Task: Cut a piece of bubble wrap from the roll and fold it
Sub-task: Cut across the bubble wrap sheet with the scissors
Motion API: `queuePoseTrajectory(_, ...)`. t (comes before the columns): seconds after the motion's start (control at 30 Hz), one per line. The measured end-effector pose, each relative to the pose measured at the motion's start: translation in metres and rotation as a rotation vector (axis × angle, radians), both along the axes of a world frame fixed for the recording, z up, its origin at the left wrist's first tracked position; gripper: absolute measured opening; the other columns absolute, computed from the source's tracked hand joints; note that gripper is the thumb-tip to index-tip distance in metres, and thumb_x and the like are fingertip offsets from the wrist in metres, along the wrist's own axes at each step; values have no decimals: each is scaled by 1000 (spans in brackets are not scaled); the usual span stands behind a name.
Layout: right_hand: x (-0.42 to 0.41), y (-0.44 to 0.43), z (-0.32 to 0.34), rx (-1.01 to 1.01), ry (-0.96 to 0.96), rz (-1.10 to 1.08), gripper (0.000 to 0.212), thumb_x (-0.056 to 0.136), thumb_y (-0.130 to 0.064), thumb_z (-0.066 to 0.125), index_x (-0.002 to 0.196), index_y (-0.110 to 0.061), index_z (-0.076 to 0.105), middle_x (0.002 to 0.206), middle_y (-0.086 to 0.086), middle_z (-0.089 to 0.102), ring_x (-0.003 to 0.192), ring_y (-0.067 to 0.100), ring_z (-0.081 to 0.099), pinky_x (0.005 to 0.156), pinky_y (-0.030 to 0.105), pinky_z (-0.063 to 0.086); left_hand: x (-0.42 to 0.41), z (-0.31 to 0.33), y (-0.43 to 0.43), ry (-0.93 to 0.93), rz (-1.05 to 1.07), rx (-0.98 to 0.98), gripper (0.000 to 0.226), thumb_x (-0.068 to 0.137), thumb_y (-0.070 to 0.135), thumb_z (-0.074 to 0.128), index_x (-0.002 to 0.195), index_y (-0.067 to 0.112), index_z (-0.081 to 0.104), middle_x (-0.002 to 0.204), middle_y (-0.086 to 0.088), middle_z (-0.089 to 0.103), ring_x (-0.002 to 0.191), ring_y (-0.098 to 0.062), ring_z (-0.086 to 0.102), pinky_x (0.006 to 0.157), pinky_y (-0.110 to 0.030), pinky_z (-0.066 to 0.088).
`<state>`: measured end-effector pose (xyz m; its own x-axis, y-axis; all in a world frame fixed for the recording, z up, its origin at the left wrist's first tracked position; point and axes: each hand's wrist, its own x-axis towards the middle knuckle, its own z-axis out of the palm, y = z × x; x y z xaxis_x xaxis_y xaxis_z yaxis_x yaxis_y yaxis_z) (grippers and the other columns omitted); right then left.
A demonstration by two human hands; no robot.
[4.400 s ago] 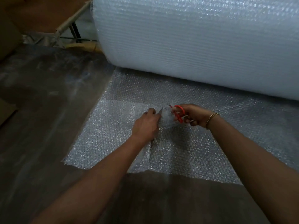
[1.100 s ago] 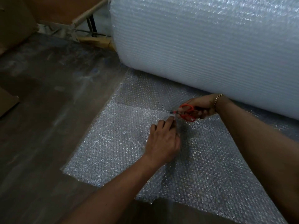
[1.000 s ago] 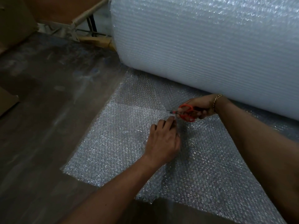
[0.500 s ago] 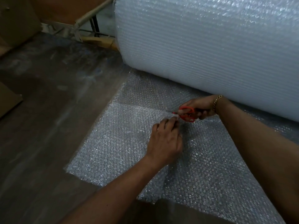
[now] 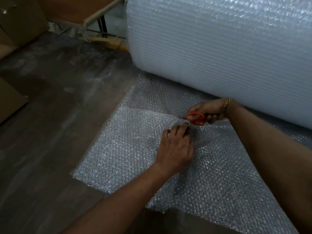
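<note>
A huge white bubble wrap roll [image 5: 219, 48] lies across the top right. Its loose sheet [image 5: 128, 149] is spread flat on the dark floor toward me. My right hand [image 5: 209, 110] grips orange-handled scissors [image 5: 196, 119], whose blades point left into the sheet near the roll's base. Just below the blades, my left hand [image 5: 175, 149] rests on the sheet, its fingertips pinching the wrap by the cut. A gold bracelet sits on my right wrist.
Dark wooden floor [image 5: 50, 132] stretches to the left of the sheet. Brown cardboard [image 5: 10, 98] lies at the left edge. A cardboard tube and metal stand [image 5: 99, 19] sit behind the roll's left end.
Both hands have moved up the sheet toward the roll since the oldest frame, with the scissors cutting along. In the last second they have barely shifted.
</note>
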<state>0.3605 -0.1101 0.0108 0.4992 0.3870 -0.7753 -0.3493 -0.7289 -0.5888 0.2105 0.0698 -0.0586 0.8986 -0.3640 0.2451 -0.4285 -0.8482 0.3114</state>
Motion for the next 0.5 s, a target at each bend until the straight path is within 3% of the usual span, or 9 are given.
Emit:
queuePoseTrajectory(0.3,9,6,-2,10,41,-49,29,81,-44,70,91,-18,62,68,1,56,39,1,26,36,11,16,0,5,0,-15,-26,10,44,98,37,37,123,10,61,146,-6,47,130,-24,43,99,-45,37)
queuePoseTrajectory(0.5,12,7,-6,16,41,-26,49,78,-51,79,105,-15,62,69,2,57,39,1,27,35,11,18,-1,3,1,-18,-28,1,47,96,39,39,128,10,58,148,-8,44,130,-25,44,100,-47,38)
